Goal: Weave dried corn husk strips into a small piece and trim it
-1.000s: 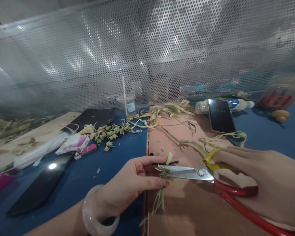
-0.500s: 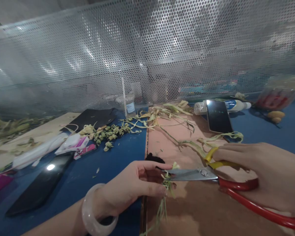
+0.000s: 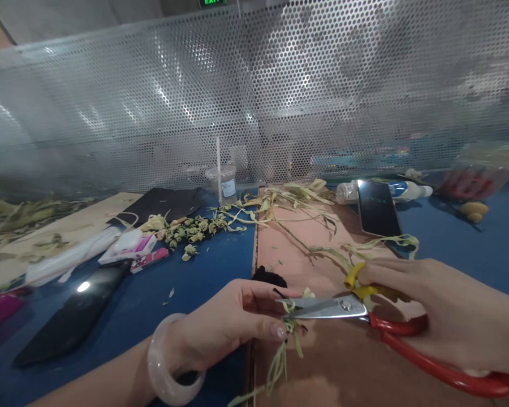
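Observation:
My left hand (image 3: 237, 316), with a pale bangle (image 3: 163, 362) at its wrist, pinches a small green plant piece (image 3: 289, 325) between thumb and fingers. Thin leaf strips hang below it over the board's left edge. My right hand (image 3: 445, 316) is wrapped round scissors (image 3: 398, 327) with red and yellow handles. The blades point left and lie at the plant piece, close to my left fingertips; whether their tips are parted is hard to tell. A dark fuzzy object (image 3: 269, 277) sits just behind my left hand.
A brown board (image 3: 322, 373) lies on the blue table (image 3: 212, 271). Trimmed buds (image 3: 195, 229), a cup (image 3: 221, 182), a phone (image 3: 378, 209), a bottle (image 3: 407, 191) and long leaves (image 3: 297, 195) stand or lie farther back. A dark phone-like slab (image 3: 68, 322) is at left.
The scissors and my right hand have shifted slightly left, with the blades farther across the plant piece. A leaf strip now hangs lower beneath it. The view has tilted up a little.

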Tool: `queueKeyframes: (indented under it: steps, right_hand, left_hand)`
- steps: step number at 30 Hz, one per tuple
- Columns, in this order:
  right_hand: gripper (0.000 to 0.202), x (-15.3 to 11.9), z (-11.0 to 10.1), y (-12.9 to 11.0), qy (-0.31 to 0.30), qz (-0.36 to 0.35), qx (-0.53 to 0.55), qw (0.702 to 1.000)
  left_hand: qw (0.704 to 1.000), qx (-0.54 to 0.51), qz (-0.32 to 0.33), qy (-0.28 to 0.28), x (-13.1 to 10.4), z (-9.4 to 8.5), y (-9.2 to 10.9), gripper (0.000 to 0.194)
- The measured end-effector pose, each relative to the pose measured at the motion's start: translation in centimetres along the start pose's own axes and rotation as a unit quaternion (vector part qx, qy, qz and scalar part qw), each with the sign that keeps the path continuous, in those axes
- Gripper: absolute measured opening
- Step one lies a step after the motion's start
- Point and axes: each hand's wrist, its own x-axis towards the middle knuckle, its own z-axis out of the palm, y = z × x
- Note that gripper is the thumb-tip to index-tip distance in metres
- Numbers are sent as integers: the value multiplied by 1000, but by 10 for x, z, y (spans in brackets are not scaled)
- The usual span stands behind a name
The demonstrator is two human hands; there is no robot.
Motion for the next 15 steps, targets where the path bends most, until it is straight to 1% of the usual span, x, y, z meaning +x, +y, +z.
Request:
queueKeyframes:
  steps: [2,3,5,11,15]
  right_hand:
    - [18,2,0,-2,-49,-9,22,999]
    - [19,2,0,-3,-57,-9,29,998]
    - [20,2,0,-6,-50,-11,35,998]
    - [20,-2,0,-12,-51,-25,49,997]
    - [18,-2,2,-13,-53,-22,41,998]
  left_hand:
    - [1000,5,-3,5,0,0,0,44]
    - [1000,8,-3,8,0,0,0,44]
    - [1000,13,-5,10,-1,0,1,43]
    - [1000,22,5,-18,-1,1,0,43]
    - [999,38,13,-16,-1,1,-1,42]
